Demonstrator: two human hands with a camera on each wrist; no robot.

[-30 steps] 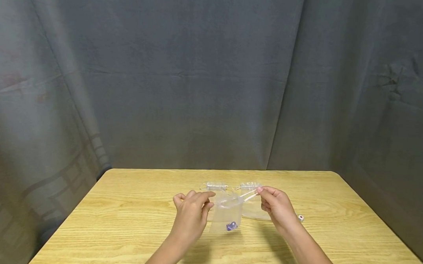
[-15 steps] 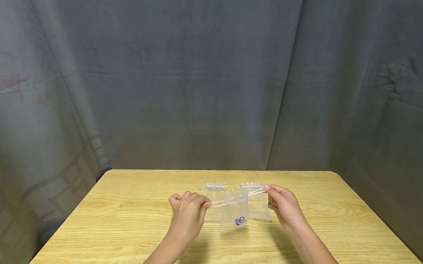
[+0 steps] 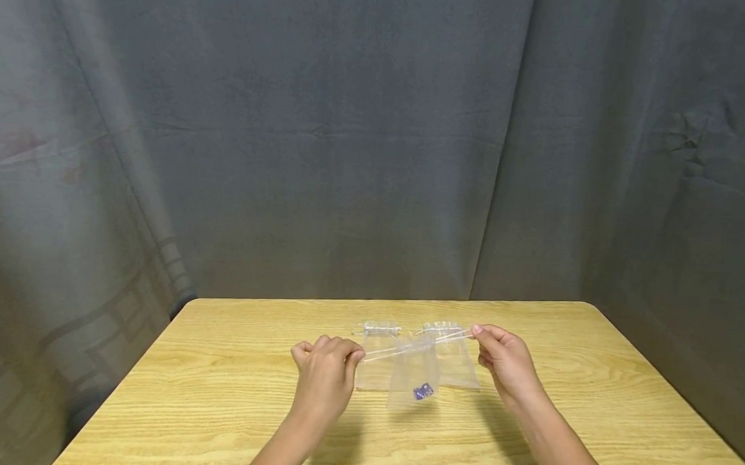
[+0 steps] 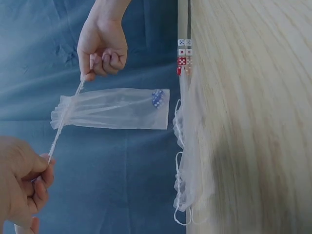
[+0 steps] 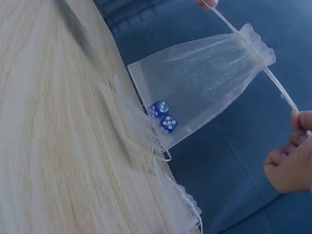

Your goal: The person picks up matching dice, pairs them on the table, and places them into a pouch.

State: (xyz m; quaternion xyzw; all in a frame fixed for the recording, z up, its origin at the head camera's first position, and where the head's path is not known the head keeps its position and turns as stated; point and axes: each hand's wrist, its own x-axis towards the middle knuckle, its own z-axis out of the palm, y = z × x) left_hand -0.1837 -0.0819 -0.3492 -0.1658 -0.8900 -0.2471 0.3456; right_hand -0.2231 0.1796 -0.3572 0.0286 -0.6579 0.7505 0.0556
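A sheer white drawstring pouch (image 5: 204,80) hangs between my two hands above the table. Two blue dice (image 5: 163,116) with white pips lie at its bottom. My left hand (image 3: 324,379) pinches the cord at one side, between thumb and index finger. At the other side, my right hand (image 3: 509,363) pinches the opposite cord end. The white cord (image 4: 57,131) is stretched straight between them, and the pouch's mouth is gathered into ruffles. Behind it, two more sheer pouches, the left pouch (image 3: 372,378) and the right pouch (image 3: 460,367), lie flat on the table.
White dice (image 4: 182,47) and red dice (image 4: 182,61) sit on the wooden table (image 3: 216,392) beyond the pouches; my right hand hides them in the head view. A grey curtain (image 3: 326,154) stands behind the table.
My left hand's fingers have closed on the left cord and moved left. My right hand has moved slightly right. The cord is now taut, and the pouch has shifted right, its mouth gathered narrower.
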